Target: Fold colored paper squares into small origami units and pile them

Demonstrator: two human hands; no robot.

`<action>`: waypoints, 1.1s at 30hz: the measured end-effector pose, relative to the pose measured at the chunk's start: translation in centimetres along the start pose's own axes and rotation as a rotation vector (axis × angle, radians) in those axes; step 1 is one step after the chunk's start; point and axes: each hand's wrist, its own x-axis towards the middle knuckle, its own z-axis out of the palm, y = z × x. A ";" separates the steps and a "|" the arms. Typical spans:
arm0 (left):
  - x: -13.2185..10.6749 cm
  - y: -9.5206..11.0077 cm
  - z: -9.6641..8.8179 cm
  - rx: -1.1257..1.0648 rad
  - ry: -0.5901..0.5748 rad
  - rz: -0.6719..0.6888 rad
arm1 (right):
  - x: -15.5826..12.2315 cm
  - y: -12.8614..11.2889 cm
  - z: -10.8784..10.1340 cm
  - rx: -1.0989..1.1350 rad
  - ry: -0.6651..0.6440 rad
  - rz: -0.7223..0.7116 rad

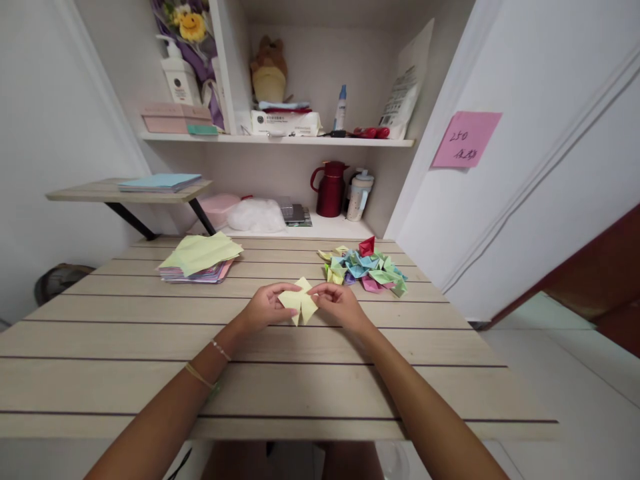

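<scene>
A pale yellow piece of folded paper [303, 299] with several pointed flaps is held between my two hands, over the middle of the slatted table. My left hand [267, 308] pinches its left side, thumb below and fingers above. On the opposite side, my right hand [343, 305] grips the right flap between thumb and fingertips. Beyond my right hand lies a pile of folded paper pieces [367, 267] in green, blue, yellow, pink and red. A stack of paper sheets [200, 259], yellow on top, rests beyond my left hand.
The slatted table [310, 393] ends at a white shelf unit [320, 140]. A small raised shelf [85, 190] bearing blue paper [160, 182] stands at the left. A red jug [331, 190] and a cup [360, 195] stand at the back. A pink note [467, 139] hangs on the right wall.
</scene>
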 end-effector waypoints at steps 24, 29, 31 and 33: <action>0.1 -0.7 0.1 0.232 0.098 0.139 | 0.2 0.4 -0.3 0.107 0.044 0.030; 0.2 -0.7 -0.2 0.276 0.108 0.202 | 0.0 -0.1 -0.1 0.107 0.016 0.029; 0.2 -0.7 -0.3 0.298 0.121 0.231 | 0.0 0.0 0.0 0.093 -0.001 0.041; 0.2 -0.9 -0.4 0.322 0.165 0.220 | -0.1 0.1 0.1 0.087 -0.020 0.060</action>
